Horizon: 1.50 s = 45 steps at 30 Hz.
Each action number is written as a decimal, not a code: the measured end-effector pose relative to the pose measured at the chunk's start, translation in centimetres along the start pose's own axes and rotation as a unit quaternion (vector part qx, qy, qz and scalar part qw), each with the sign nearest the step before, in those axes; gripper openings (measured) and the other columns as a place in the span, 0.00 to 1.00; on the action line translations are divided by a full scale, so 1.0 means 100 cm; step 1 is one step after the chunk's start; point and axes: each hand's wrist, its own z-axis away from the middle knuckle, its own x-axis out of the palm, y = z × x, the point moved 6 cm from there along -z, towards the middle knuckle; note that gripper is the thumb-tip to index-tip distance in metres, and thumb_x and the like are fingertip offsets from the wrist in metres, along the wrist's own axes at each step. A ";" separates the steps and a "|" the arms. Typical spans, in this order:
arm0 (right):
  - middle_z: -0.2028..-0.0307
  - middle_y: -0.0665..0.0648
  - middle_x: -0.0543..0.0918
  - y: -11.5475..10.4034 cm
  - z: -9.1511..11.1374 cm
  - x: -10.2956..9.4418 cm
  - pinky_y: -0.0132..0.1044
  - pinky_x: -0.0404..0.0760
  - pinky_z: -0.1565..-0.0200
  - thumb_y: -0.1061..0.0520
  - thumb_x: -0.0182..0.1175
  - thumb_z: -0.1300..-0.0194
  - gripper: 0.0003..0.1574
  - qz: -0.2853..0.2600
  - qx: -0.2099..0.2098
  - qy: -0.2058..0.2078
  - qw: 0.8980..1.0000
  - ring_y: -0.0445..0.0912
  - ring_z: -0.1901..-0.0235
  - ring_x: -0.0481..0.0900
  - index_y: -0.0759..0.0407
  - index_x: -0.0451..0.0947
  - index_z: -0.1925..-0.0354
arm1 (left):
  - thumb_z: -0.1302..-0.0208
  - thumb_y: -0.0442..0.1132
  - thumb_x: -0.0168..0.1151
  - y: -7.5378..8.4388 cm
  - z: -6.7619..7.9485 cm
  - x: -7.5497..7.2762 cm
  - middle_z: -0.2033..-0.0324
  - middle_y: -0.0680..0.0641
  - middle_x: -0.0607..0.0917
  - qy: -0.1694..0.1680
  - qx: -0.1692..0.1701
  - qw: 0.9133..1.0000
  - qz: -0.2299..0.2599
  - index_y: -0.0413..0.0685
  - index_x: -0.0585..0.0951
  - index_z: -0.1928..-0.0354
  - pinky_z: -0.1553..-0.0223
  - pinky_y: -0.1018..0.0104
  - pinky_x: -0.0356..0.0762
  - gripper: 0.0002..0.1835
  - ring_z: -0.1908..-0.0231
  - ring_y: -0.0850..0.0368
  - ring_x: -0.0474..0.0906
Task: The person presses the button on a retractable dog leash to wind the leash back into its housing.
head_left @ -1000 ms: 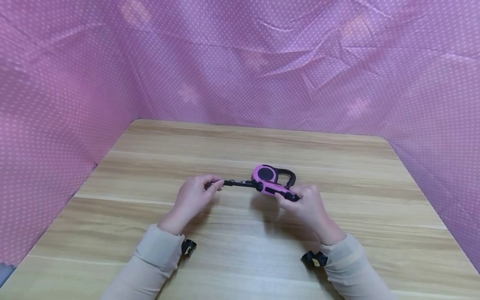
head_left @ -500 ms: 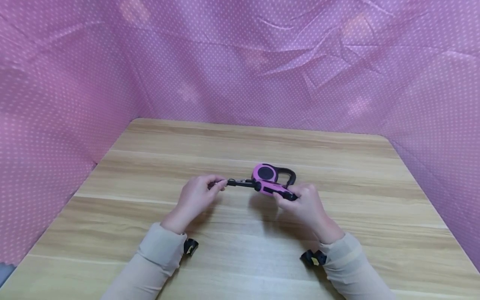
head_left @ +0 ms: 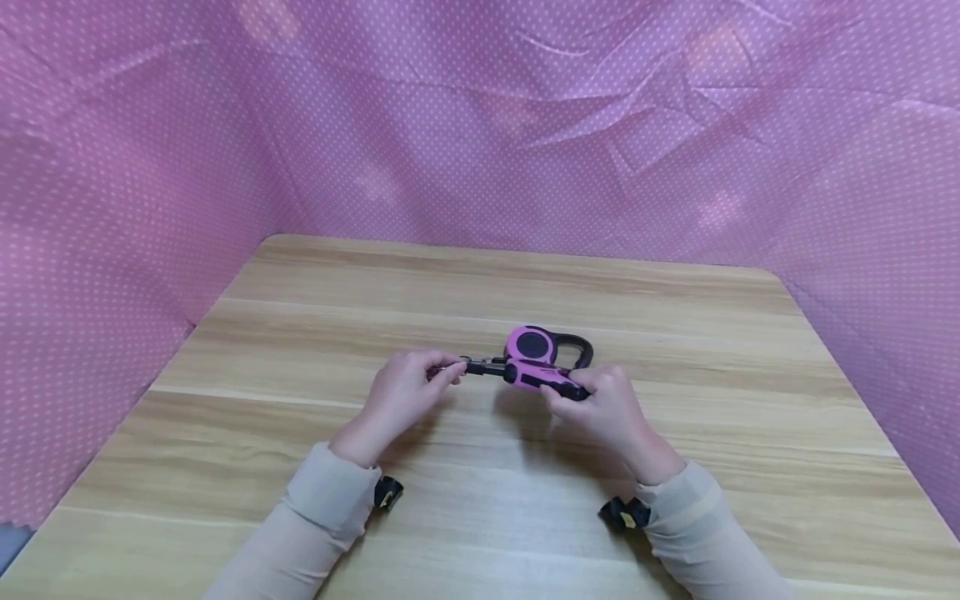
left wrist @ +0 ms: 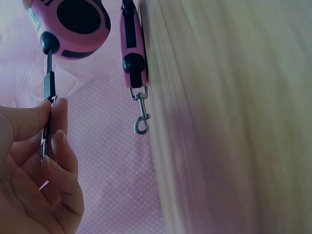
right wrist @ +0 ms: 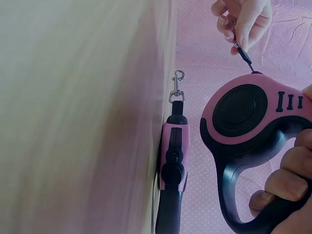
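My right hand (head_left: 603,408) grips the black handle of a pink and black retractable dog leash (right wrist: 239,109), held above the table. Its fingers (right wrist: 287,185) curl through the handle loop. A short dark cord runs from the leash body to my left hand (head_left: 405,392), which pinches the leash's metal clip (left wrist: 45,141) between thumb and fingers. A second, matching retractable leash (head_left: 534,343) lies on the table just behind the held one. Its silver snap hook (left wrist: 141,114) points left in the head view and hangs free of both hands.
The wood-grain table (head_left: 480,500) spreads beneath both arms. Pink dotted cloth (head_left: 480,150) encloses it at the back and both sides. A small black wrist device (head_left: 387,493) sits on each cuff.
My left hand has moved to the right, closer to the held leash body, and the stretch of cord between them is shorter. My right hand has shifted only slightly left.
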 end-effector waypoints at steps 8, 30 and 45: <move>0.93 0.44 0.67 -0.002 -0.001 0.003 0.22 0.57 0.87 0.53 0.68 0.48 0.27 0.011 -0.029 0.011 0.999 0.29 0.86 0.57 0.52 0.63 0.93 | 0.29 0.50 0.58 0.004 0.001 0.004 0.65 0.55 0.89 -0.006 0.006 1.000 0.002 0.54 0.86 0.53 0.57 0.58 0.79 0.13 0.62 0.58 0.82; 0.90 0.41 0.63 -0.003 -0.001 0.009 0.25 0.60 0.82 0.52 0.68 0.48 0.27 0.046 -0.034 -0.015 0.998 0.33 0.84 0.57 0.51 0.63 0.92 | 0.30 0.49 0.61 0.008 0.003 0.012 0.67 0.57 0.89 -0.018 0.010 1.000 0.008 0.56 0.88 0.55 0.58 0.59 0.78 0.11 0.64 0.61 0.81; 0.88 0.40 0.65 0.002 0.000 0.011 0.29 0.67 0.75 0.51 0.67 0.43 0.25 0.041 0.004 -0.089 0.995 0.36 0.80 0.64 0.49 0.66 0.89 | 0.30 0.54 0.59 0.003 0.001 0.015 0.67 0.57 0.86 -0.043 -0.009 0.999 -0.006 0.58 0.87 0.53 0.68 0.66 0.69 0.14 0.72 0.60 0.72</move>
